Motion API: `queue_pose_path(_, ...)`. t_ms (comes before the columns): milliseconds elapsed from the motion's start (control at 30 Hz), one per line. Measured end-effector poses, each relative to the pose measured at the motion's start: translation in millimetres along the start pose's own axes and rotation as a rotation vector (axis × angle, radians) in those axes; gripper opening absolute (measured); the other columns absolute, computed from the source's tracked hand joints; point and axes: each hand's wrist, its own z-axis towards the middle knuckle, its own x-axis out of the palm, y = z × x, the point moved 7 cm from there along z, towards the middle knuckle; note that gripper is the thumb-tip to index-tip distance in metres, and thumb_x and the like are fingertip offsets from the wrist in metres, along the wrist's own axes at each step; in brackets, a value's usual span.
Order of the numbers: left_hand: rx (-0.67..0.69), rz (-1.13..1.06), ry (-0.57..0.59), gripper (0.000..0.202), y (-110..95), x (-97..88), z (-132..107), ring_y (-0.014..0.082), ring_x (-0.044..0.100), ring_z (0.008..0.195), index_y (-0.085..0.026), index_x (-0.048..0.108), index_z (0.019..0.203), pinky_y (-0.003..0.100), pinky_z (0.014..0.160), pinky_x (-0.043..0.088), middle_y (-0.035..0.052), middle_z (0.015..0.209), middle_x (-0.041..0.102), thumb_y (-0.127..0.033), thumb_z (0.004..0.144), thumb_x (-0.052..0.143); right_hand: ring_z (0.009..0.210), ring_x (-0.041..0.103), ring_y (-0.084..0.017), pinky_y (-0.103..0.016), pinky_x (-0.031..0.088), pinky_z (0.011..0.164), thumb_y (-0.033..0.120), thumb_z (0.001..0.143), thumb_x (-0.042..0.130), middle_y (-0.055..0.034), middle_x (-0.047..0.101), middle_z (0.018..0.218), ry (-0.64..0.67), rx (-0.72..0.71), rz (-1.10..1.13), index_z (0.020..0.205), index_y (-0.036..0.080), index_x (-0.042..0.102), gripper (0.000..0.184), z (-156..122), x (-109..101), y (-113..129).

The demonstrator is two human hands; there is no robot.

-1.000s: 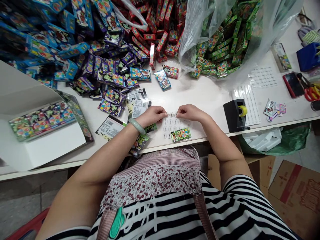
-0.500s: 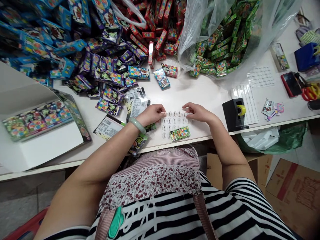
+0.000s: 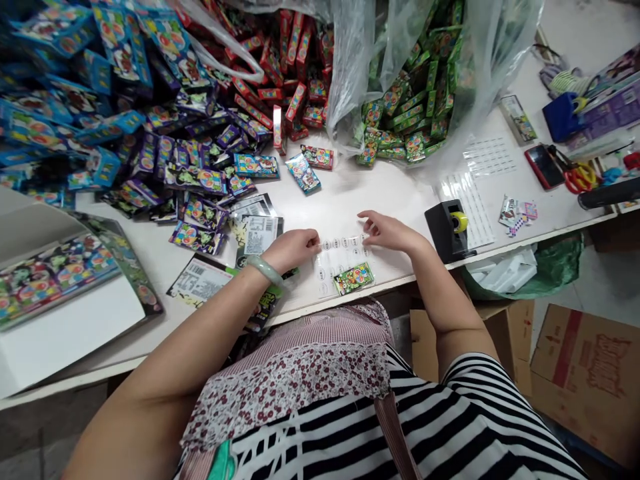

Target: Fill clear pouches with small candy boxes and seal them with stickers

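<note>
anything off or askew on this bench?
Nothing damaged. Flat cartons beside the left hand hang over the table's front edge, and green boxes spill from the open plastic bag onto the table.

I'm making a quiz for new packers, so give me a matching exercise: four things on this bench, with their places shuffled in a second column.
1 small green box
2 black tape dispenser
3 green bangle
4 red phone

a around the wrist of the left hand
b lying on the sticker sheet
c just right of the right hand
d far right, beside the scissors

Pairs: 1-b, 2-c, 3-a, 4-d.
</note>
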Motion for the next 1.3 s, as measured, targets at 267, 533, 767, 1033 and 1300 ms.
queue_pose_path(267,0.021,-0.118,-0.145,0.043,4.2,-32.8,-25.0,0.0177,0.055,0.063,-0.021,0.057,0.112,0.027,0.06,0.037,-0.001,0.07,0.06,-0.052,0.082,0.06,0.107,0.059,-0.024,-0.038,0.048,0.095,0.028,0.088,0.06,-0.0151,0.056,0.124,-0.645,0.035,-0.128,0.138,0.014,0.049,0.053,94.4,-107.4,-22.3)
queue_pose_path(533,-0.113,-0.388,-0.368,0.044,59.2,-64.9,-110.5,0.0187,0.061,0.074,-0.02,0.061,0.106,0.032,0.071,0.05,0.0008,0.081,0.063,-0.055,0.079,0.063,0.115,0.055,-0.026,-0.043,0.045,0.104,0.023,0.076,0.072,-0.0083,0.059,0.116,-0.859,0.096,0.002,0.106,0.02,0.059,0.033,119.1,-127.8,-22.6)
queue_pose_path(767,-0.398,-0.392,-0.878,0.039,123.2,-86.4,-200.8,0.022,0.063,0.081,-0.027,0.062,0.109,0.039,0.079,0.053,0.0023,0.092,0.064,-0.054,0.08,0.064,0.07,0.066,-0.011,-0.026,0.055,0.067,0.028,0.084,0.064,0.0012,0.064,0.082,-0.639,0.165,0.727,0.086,0.019,0.053,0.014,78.8,-78.7,-41.3)
queue_pose_path(1033,-0.296,0.111,-0.703,0.062,137.7,-61.8,-196.0,0.0401,0.058,0.118,-0.02,0.052,0.128,0.058,0.098,0.05,0.0166,0.126,0.062,-0.061,0.081,0.053,0.064,0.063,-0.012,-0.026,0.056,0.065,0.023,0.077,0.063,0.0081,0.057,0.069,-0.607,0.229,0.711,0.114,0.023,0.051,0.039,44.2,-35.4,-44.3)
queue_pose_path(1300,-0.319,0.173,-0.657,0.075,139.5,-43.7,-183.8,0.0401,0.052,0.126,-0.008,0.041,0.139,0.056,0.107,0.043,0.0235,0.134,0.055,-0.056,0.083,0.056,0.084,0.065,-0.025,-0.038,0.05,0.079,0.046,0.081,0.06,-0.0092,0.071,0.091,-0.324,0.244,-0.225,0.127,0.018,0.063,0.054,20.1,-31.0,-34.0)
